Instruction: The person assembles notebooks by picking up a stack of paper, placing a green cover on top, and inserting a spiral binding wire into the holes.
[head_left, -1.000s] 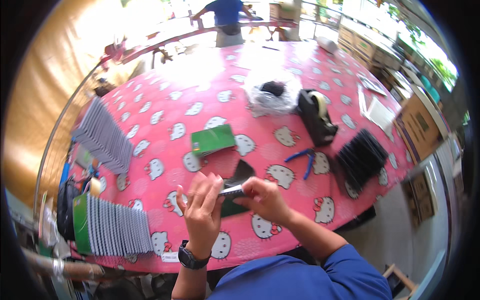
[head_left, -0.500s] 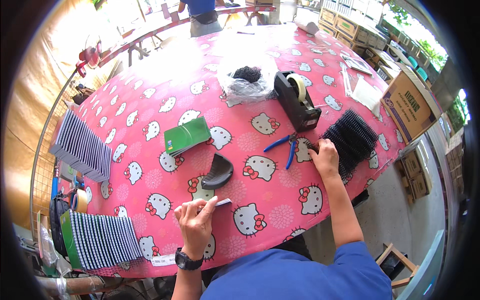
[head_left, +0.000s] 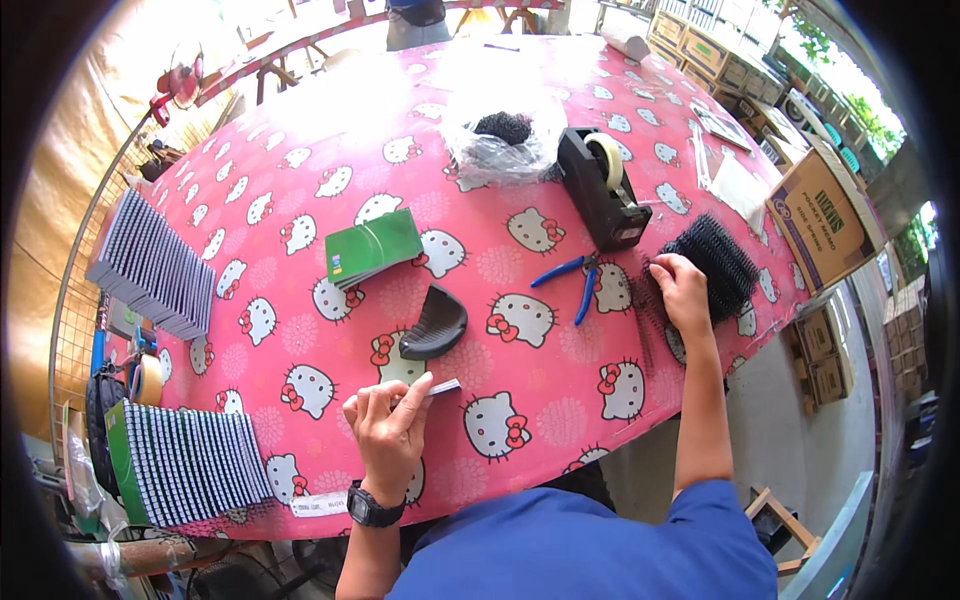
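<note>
My left hand (head_left: 388, 415), with a watch on its wrist, pinches a small notebook (head_left: 446, 387) seen nearly edge-on, its pale page edge showing past my fingers. My right hand (head_left: 686, 292) is closed on a dark plastic binding coil (head_left: 644, 318), blurred by motion, that hangs toward the table edge. Just beyond that hand lies a pile of black binding coils (head_left: 728, 265). Blue-handled pliers (head_left: 587, 293) rest left of the right hand. A black curved holder (head_left: 436, 325) stands ahead of my left hand, and green-covered notebooks (head_left: 374, 248) lie behind it.
Rows of notebooks (head_left: 195, 465) stand along the left edge, with more notebooks (head_left: 155, 265) behind. A black tape dispenser (head_left: 605, 195) and a clear bag of black coils (head_left: 500, 145) sit farther back. A cardboard box (head_left: 825, 215) is at right; another person (head_left: 418, 25) stands beyond the table.
My right hand has lifted a coil from the pile's near left side and shifted slightly right and away. My left hand tilts the notebook a little differently. The whole view has shifted slightly.
</note>
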